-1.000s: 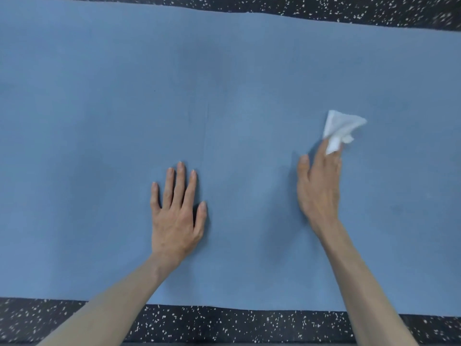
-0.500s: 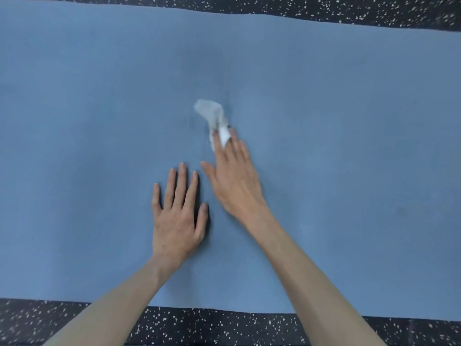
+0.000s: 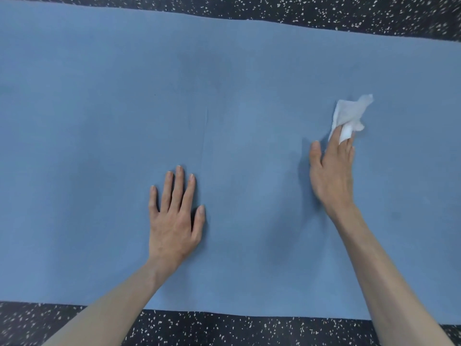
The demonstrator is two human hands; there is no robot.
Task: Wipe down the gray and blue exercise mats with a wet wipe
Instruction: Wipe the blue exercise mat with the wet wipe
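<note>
A wide blue foam exercise mat (image 3: 99, 146) fills nearly the whole frame, lying flat on a black rubber floor flecked with white (image 3: 224, 330), which shows as a strip along the top edge and another along the bottom. The left hand (image 3: 174, 221) lies lower centre, palm down on the mat, its fingers straight and slightly spread, holding nothing. The right hand (image 3: 331, 171) is at the centre right of the frame, fingers extended toward the top, pressing on the mat with a crumpled white wet wipe (image 3: 349, 113) under its fingertips. Most of the wipe sticks out beyond the fingers toward the upper right, and one fold lies over a fingertip.
</note>
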